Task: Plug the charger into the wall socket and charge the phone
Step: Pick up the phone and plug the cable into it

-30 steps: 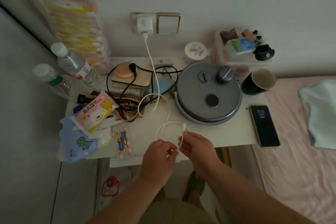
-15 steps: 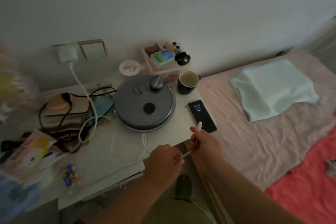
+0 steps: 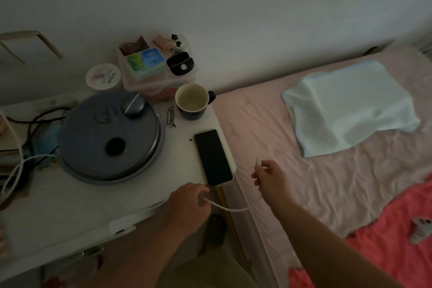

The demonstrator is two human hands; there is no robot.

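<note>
We pinch the white cable's plug tip [image 3: 258,162] in our right hand [image 3: 271,178]; our left hand [image 3: 190,203] grips the cord near the unplugged black phone [image 3: 213,157]. The wall socket is out of view.

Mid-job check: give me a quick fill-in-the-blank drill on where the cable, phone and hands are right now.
1. The right hand pinches the cable's ____ end.
2. The phone lies face up on the ____ table.
3. The white cable runs from the left hand to the ____ hand.
4. The mug stands ____ the phone.

Missing: connector; white; right; behind
</note>
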